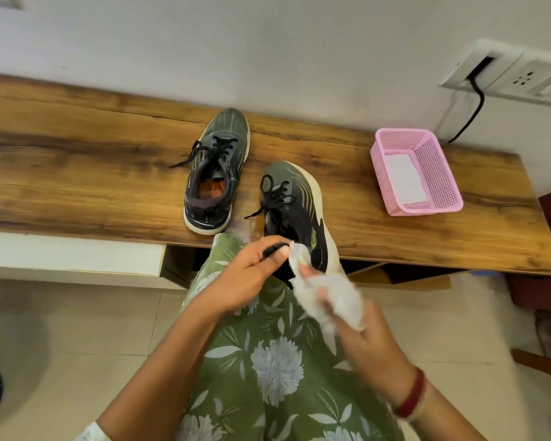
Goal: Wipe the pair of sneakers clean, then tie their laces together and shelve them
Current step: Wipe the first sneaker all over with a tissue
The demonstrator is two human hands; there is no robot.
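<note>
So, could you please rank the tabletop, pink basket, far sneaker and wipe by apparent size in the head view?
1. tabletop
2. pink basket and far sneaker: look alike
3. wipe: smallest, though nearest the camera

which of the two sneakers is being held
The sneaker nearer the pink basket: the left hand grips its heel while the right hand holds a white wipe to it. The other sneaker stands untouched on the table.

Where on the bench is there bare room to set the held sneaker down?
Widest: bare bench left of the standing sneaker. Narrower: the strip between the held sneaker and the pink basket. Crowded: front edge, around the left hand and the right hand holding the wipe.
</note>
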